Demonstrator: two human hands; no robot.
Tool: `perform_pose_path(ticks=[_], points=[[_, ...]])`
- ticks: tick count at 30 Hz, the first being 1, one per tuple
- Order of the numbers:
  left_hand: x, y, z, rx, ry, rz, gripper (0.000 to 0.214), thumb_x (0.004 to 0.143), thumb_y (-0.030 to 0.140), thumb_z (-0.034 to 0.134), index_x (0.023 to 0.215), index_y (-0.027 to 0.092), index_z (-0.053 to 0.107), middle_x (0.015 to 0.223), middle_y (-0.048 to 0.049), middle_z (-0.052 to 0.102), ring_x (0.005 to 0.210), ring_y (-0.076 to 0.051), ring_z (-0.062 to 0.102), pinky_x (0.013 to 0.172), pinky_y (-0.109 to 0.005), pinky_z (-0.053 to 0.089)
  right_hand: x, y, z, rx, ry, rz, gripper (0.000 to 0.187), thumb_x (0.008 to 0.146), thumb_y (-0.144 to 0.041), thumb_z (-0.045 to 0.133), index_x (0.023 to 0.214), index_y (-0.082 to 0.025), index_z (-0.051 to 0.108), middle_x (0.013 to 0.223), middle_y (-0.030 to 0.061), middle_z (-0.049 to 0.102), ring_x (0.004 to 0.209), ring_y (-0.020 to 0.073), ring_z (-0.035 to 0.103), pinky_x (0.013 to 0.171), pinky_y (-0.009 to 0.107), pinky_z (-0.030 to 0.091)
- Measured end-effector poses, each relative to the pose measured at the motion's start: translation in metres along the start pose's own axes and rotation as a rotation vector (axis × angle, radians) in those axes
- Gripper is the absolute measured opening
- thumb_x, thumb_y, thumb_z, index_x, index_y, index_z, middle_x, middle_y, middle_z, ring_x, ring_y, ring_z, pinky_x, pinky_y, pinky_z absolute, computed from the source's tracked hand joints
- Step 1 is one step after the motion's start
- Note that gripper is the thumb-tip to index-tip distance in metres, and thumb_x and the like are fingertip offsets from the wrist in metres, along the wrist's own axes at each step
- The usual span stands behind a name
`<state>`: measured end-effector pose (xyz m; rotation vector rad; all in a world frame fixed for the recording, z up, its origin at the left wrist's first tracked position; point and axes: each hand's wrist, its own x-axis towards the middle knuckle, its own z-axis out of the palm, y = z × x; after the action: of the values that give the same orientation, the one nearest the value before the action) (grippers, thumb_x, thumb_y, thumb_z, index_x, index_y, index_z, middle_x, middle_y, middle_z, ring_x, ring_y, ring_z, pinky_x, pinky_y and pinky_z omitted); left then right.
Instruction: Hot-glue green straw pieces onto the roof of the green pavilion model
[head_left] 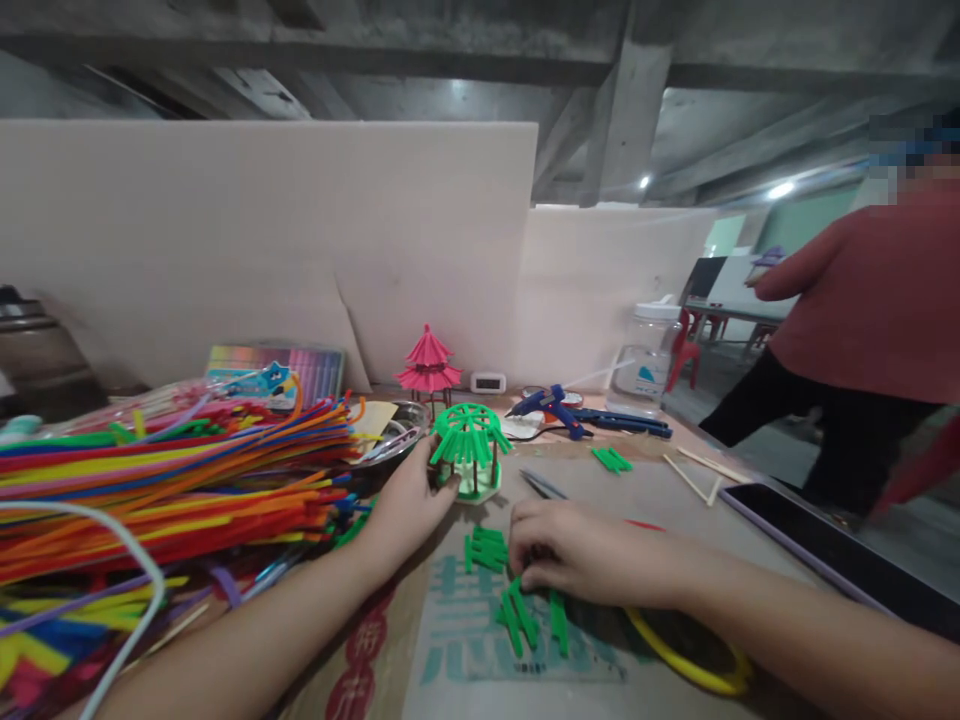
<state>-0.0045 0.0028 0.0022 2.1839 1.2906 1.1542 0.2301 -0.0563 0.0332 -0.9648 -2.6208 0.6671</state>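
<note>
A small green pavilion model [469, 450] made of fuzzy sticks stands on the cardboard-covered table. My left hand [409, 505] holds its left side, fingers curled round the base and roof edge. My right hand [577, 555] lies palm down with fingers bent over several short green stick pieces [517, 605] scattered in front of me; I cannot make out whether it grips one. More green pieces [611, 460] lie farther right. A finished pink pavilion [429, 365] stands behind the green one.
A big heap of coloured fuzzy sticks [165, 480] fills the left. A blue glue gun [551, 405], clear jar [645, 360], wooden sticks [697, 470], dark tablet [825, 545] and yellow ring [690, 665] lie to the right. A person in a red top [862, 330] stands at the right.
</note>
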Motion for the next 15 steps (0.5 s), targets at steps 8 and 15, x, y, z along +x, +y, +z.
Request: perform_pose_path(ticks=[8,15], points=[[-0.001,0.002,0.001,-0.041,-0.021,0.026,0.045,0.085,0.025,0.057,0.129,0.017,0.051,0.128,-0.0110,0.064,0.115,-0.026,0.064,0.102,-0.041,0.049,-0.009,-0.010,-0.001,0.018,0.179,0.142,0.014,0.091,-0.019,0.053,0.088,-0.021,0.067,0.074,-0.0004,0.068,0.064,0.0126,0.058,0.059,0.023,0.041],[-0.001,-0.001,0.002,0.012,0.000,0.029,0.049,0.083,0.025,0.060,0.130,0.015,0.051,0.128,-0.0138,0.064,0.115,-0.028,0.064,0.102,-0.043,0.050,-0.007,-0.007,-0.008,0.211,0.424,0.113,0.027,0.089,-0.017,0.051,0.107,-0.024,0.070,0.078,0.0008,0.073,0.069,0.0153,0.068,0.067,0.028,0.053]])
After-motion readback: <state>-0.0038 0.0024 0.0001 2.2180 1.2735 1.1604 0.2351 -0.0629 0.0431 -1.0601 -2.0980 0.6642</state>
